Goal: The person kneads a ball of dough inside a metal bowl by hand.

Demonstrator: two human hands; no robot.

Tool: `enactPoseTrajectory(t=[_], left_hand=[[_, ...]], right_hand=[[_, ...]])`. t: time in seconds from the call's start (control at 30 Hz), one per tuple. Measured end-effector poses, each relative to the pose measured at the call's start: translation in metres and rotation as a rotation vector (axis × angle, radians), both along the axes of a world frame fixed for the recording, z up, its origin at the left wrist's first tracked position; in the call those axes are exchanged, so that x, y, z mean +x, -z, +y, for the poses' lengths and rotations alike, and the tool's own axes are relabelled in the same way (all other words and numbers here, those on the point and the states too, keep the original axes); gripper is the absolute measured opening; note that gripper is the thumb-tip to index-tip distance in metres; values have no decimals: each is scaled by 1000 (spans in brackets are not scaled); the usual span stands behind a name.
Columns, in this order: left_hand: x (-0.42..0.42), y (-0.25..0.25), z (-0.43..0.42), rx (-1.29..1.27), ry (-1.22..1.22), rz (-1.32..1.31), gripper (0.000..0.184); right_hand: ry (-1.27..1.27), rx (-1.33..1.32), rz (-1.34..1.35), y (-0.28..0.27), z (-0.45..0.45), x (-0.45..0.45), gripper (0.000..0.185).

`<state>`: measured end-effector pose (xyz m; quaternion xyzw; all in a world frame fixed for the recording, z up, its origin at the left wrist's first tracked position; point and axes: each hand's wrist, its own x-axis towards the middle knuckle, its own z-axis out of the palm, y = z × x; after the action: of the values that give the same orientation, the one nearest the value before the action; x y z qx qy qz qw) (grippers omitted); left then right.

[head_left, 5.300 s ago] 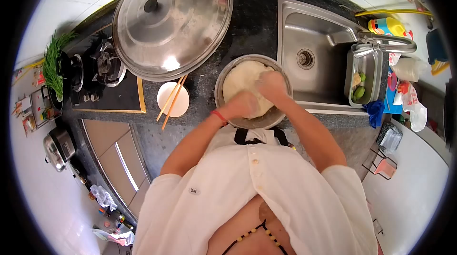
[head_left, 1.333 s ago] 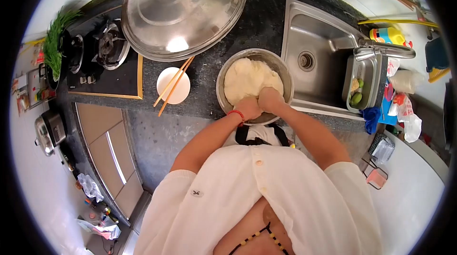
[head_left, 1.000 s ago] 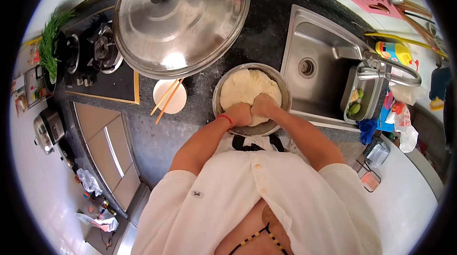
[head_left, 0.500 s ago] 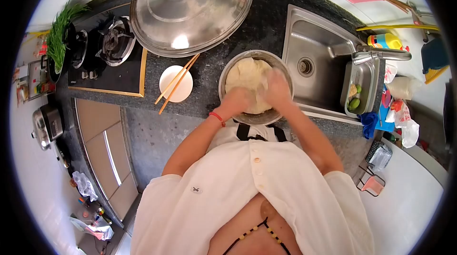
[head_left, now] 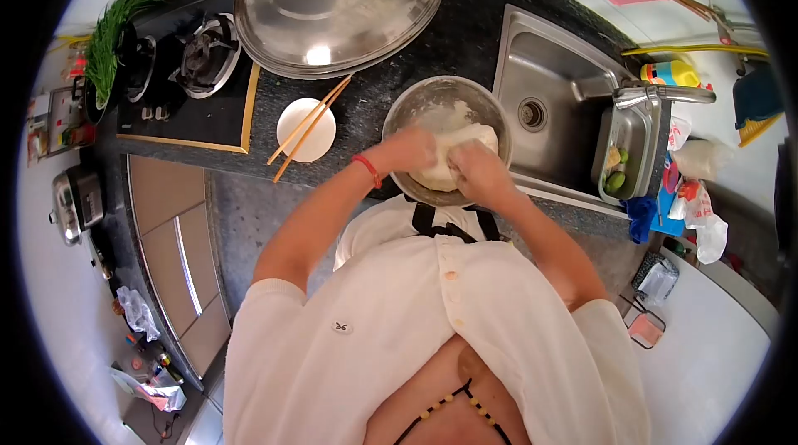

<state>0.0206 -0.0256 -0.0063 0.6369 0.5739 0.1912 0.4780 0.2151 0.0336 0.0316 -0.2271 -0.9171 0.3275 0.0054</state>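
A pale lump of dough point(head_left: 480, 136) lies in a round steel bowl point(head_left: 407, 106) at the counter's front edge, bunched toward the bowl's right side. My right hand point(head_left: 480, 169) is closed on the front of the dough, fingers curled in. My left hand point(head_left: 411, 150), below a red bracelet point(head_left: 366, 167), reaches over the left rim to the dough's left edge; its fingers are smeared by motion. Left of the steel bowl stands a small white bowl point(head_left: 293, 119) with a pair of chopsticks point(head_left: 320, 118) laid across it.
A large steel lid point(head_left: 357, 9) covers the back of the counter. The sink point(head_left: 557, 54) adjoins the bowl on the right, with a steel tray point(head_left: 603, 164) holding green produce. Further left is a gas stove point(head_left: 187, 125), with green stalks point(head_left: 105, 54) beside it.
The dough, earlier spread across the bowl, is now gathered to the right, baring the bowl's back left. My left hand moved left and slightly up; my right hand moved down. The view shifted slightly.
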Motion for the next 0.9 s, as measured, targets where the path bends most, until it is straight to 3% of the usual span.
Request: enactPoseTrajectory(t=[0.1,0.2,0.3,0.4,0.53,0.73,0.9], left_hand=[[31,20,-16,-126,15,93,22],[49,18,-27,-197,-69,173,21],[57,12,-18,-313,-160,187,22],[53,21,-14,-355,-219,201,24],[51,28,-9,-417,-246,205,25],[55,45,-5,-486,-358,152,26],[53,50,0,-471,-366,145,25]], right_hand=[[-28,19,-40,-6,-2,5,15],[21,-74,-445,-12,0,-9,13],[106,-44,-469,22,0,-15,14],[195,-230,-571,43,7,-23,17],[100,-279,-703,43,19,-47,18],[-46,-279,-726,53,42,-63,19],[-130,-173,-591,64,45,-61,15]])
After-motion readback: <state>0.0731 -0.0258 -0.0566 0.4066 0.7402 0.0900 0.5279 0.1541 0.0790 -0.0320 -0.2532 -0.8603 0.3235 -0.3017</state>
